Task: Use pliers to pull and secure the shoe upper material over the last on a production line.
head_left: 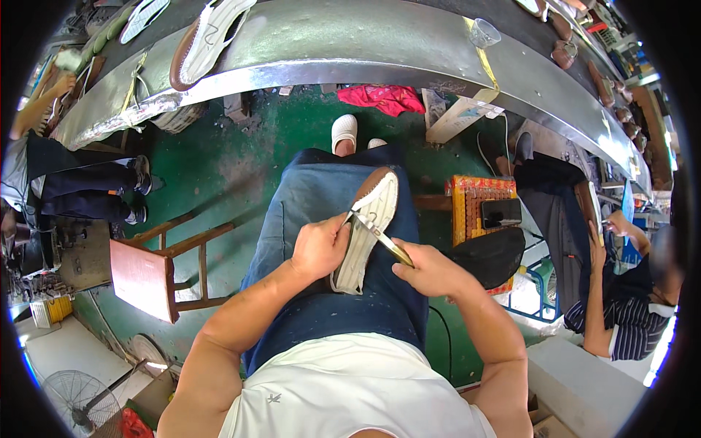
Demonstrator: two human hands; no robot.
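Note:
A shoe (pixel 355 257) with a cream body and a brown toe lies on my blue-clad lap, toe pointing away from me. My left hand (pixel 320 247) is closed at the shoe's left edge, thumb and forefinger pinched near its middle. My right hand (pixel 431 269) grips a slim metal hand tool (pixel 382 237) with a yellowish handle; its exact kind is unclear. The tool slants across the shoe, its silver tip meeting the spot beside my left fingertips. Whatever lies inside the left pinch, apart from the shoe's edge, is hidden.
A metal-edged bench (pixel 328 45) curves across the front, bearing another brown-and-white shoe (pixel 208 45) and a clear cup (pixel 484 33). A wooden stool (pixel 142 281) stands left. At right, a beaded seat (pixel 471 201) holds a phone (pixel 502 213) and a black bag (pixel 489 257). Co-workers sit both sides.

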